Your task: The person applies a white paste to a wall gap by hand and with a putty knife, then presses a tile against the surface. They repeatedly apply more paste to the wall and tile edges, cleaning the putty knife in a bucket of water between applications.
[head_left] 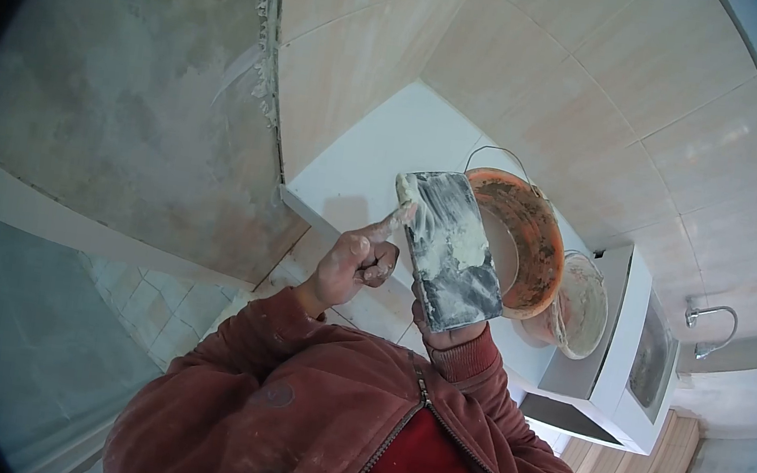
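My right hand (449, 332) grips a dark rectangular float (462, 289) from underneath, at its near end. The float's flat face points up and is smeared with white paste (469, 244); whatever handle it has is hidden below. My left hand (356, 262) holds nothing. Its index finger stretches out to the float's left edge, where pale paste sits on the fingertip, while the other fingers curl inward. Just behind the float stands an orange bucket (542, 247) with a wire handle, its inside crusted with residue.
A white counter (390, 143) runs along the tiled wall (595, 93). Right of the orange bucket is a whitish bucket (587, 309). Farther right are a metal sink (655, 351) and a faucet (713, 320). On the left rises a bare plastered wall (131, 93) with a rough edge.
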The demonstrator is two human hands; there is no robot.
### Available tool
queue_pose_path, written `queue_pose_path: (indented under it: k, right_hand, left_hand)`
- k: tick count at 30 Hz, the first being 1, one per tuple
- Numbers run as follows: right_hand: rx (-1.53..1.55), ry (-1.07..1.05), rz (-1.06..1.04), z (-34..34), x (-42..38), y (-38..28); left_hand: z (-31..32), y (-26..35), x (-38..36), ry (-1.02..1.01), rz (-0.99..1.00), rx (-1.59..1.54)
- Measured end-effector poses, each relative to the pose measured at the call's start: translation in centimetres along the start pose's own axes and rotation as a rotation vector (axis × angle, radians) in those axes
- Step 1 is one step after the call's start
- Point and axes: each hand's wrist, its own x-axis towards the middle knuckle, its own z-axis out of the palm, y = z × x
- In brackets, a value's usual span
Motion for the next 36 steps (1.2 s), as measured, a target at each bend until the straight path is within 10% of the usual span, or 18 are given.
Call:
queue_pose_path:
  k: [5,8,12,18,20,24,26,30,36]
  right_hand:
    - [-0.098,-0.145,0.014,-0.7,-0.6,-2.0]
    - [-0.095,0.256,-0.177,2.7,0.2,-0.9]
    - [-0.160,0.066,-0.176,3.4,0.7,-0.3]
    - [-1.120,0.103,-0.467,2.6,1.1,-0.3]
    - [-0.270,-0.145,-0.239,2.4,1.3,-0.3]
    - [-0.263,-0.203,-0.156,2.0,1.0,-0.4]
    - [-0.576,-0.080,-0.323,2.8,1.2,0.2]
    - [-0.684,-0.082,-0.422,5.1,1.8,1.0]
    - [-0.379,0.224,-0.343,-5.6,-0.5,-4.8]
  left_hand:
    - [0.6,-0.8,-0.4,-0.020,-0.089,0.315]
    - [0.2,-1.3,-0.3,0.010,0.177,0.278]
    - [1.8,3.2,1.4,0.258,0.412,0.749]
    - [2.3,5.0,1.7,0.101,0.414,1.238]
    - [2.7,4.8,1.5,0.121,0.371,1.127]
    - [1.4,3.1,1.4,0.078,0.404,0.880]
    - [1.5,3.2,0.5,0.040,0.055,0.297]
    - [-0.5,3.2,-0.5,0.201,0.246,-0.217]
    - [-8.7,5.2,0.0,0.804,0.471,1.015]
